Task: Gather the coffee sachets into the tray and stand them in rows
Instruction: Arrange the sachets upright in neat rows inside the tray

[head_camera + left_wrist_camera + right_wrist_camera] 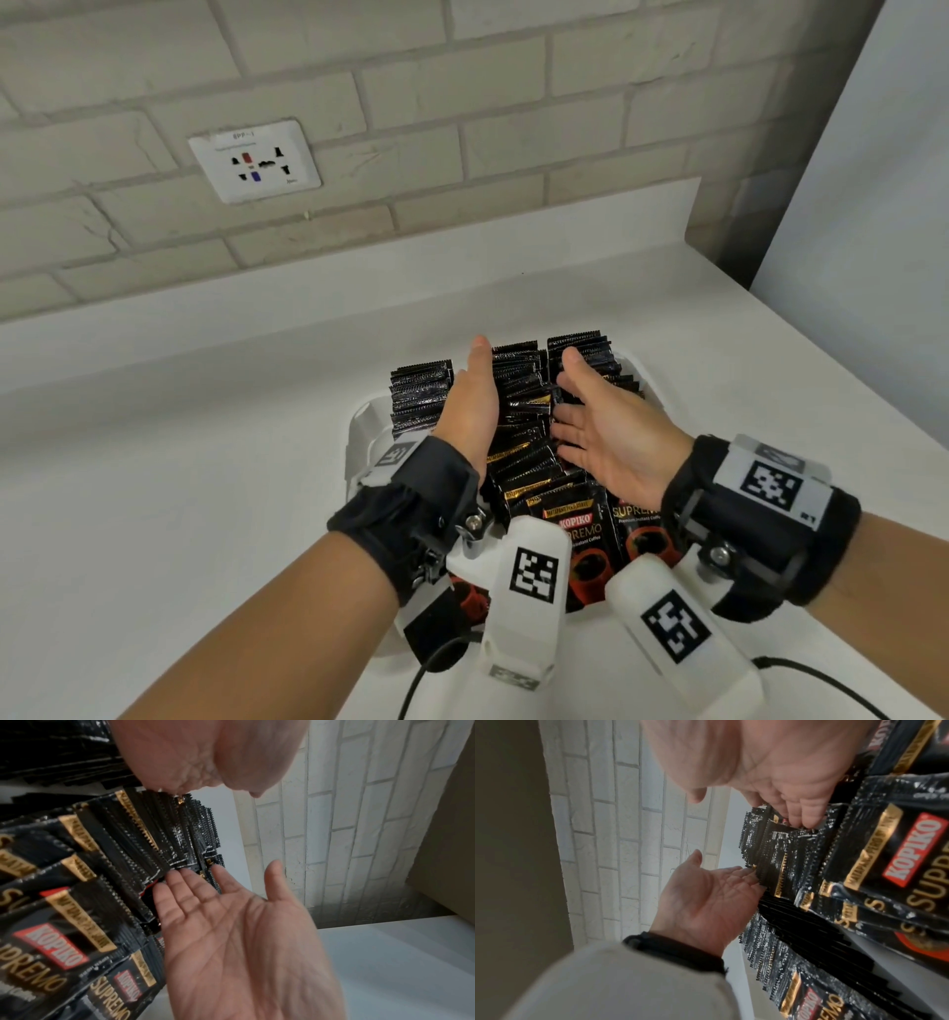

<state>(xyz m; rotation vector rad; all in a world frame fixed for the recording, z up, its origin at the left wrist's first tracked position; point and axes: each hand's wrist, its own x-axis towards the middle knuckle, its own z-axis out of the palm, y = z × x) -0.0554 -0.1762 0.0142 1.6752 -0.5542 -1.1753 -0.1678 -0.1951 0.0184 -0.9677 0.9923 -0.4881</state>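
Both hands sit low in the centre of the head view, palms turned toward each other with the middle row of coffee sachets between them. Left hand stands on edge with fingers straight, flat against the left side of that row; right hand is spread open, its fingers straight and touching the serrated sachet tops on the row's right side. Neither hand curls round anything. From the left wrist view the right hand shows palm up, fingertips against the black packets, and from the right wrist view the left hand likewise lies open with fingertips at the packet edges. The sachets, black with gold bands and red labels, stand in three rows inside a white tray at lower centre of the head view; the middle row leans toward the camera, so the nearest packets show their printed fronts. The tray rests on a white surface that fills the lower half of the frame. Behind it, across the upper part, runs a pale brick wall carrying a white socket plate at upper left. Black wrist straps with white marker blocks and a dark cable occupy the bottom of the frame.
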